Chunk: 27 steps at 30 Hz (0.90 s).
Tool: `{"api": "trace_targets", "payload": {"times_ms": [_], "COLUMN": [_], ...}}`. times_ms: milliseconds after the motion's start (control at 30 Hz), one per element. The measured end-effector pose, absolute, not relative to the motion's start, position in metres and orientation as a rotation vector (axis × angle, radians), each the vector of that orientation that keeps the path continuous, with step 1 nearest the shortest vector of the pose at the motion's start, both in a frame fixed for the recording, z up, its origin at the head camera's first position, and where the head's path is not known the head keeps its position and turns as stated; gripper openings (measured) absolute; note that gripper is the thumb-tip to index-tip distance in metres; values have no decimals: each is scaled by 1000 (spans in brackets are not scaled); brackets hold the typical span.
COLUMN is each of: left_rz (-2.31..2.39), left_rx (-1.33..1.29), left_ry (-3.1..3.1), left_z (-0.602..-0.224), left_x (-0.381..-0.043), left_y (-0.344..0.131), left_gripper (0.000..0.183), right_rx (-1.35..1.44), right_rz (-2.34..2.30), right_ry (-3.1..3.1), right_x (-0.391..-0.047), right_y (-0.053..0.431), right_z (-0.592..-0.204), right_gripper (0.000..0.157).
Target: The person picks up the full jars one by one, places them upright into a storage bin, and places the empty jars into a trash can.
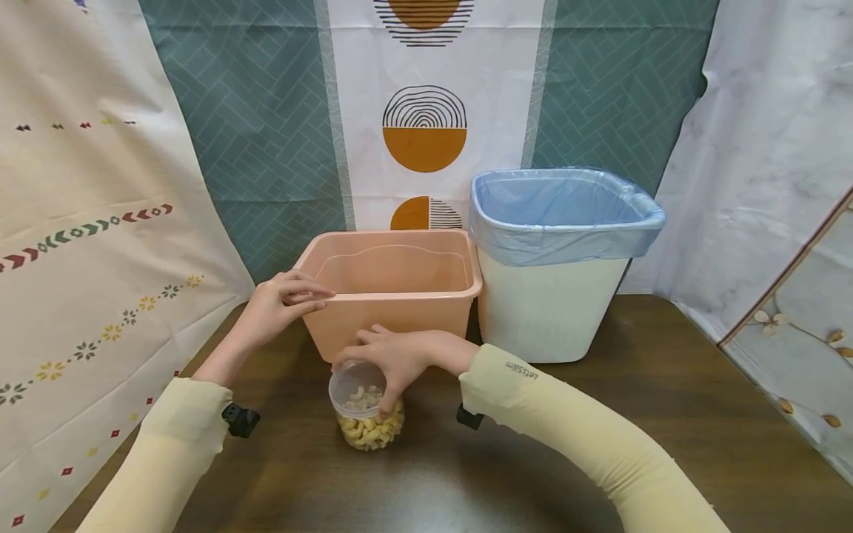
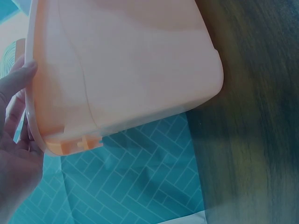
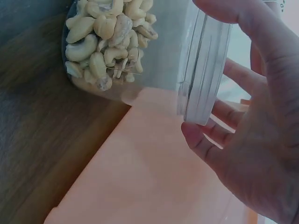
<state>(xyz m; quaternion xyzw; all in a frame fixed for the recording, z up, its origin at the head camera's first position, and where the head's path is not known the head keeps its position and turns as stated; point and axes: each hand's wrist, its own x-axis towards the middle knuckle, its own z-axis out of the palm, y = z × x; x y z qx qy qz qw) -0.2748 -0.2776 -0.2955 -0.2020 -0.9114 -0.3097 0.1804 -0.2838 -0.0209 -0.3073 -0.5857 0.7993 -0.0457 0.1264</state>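
Observation:
A clear plastic jar [image 1: 370,426] partly filled with cashews [image 3: 103,42] stands on the table in front of a peach plastic bin [image 1: 393,314]. Over its top my right hand [image 1: 393,359] spreads, thumb and fingers gripping round the clear lid [image 3: 205,65]. My left hand [image 1: 286,300] is at the bin's near left corner. In the left wrist view its thumb lies over the rim [image 2: 32,100] and the other fingers are partly hidden behind it, so it appears to pinch the rim.
Right of the peach bin stands a white wastebasket [image 1: 549,303] lined with a blue bag [image 1: 566,211]. Patterned cloths [image 1: 266,96] hang behind and at both sides. The brown wooden table [image 1: 533,459] runs under everything.

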Motion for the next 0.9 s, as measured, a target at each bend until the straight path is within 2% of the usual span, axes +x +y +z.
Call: {"api": "trace_targets", "payload": {"times_ms": [267,667,900], "left_rz": [-879,-880,-894], "left_rx": [-567,-561,-532], "left_ry": [-2568,-2577,-2595], "left_z": [-295,-296,-296], "left_x": [-275,-276,-277], "left_y": [-278,-277,-277], "left_gripper": [19,20,20], "right_rx": [-1780,-1782,-1682], "right_rz": [-57,99,172], "right_ry": [2316,2200,2211], "right_x": [-287,-272,-270], "right_y": [-12,7,18], "right_z": [-292,-234,-205], "right_gripper": [95,102,98]}}
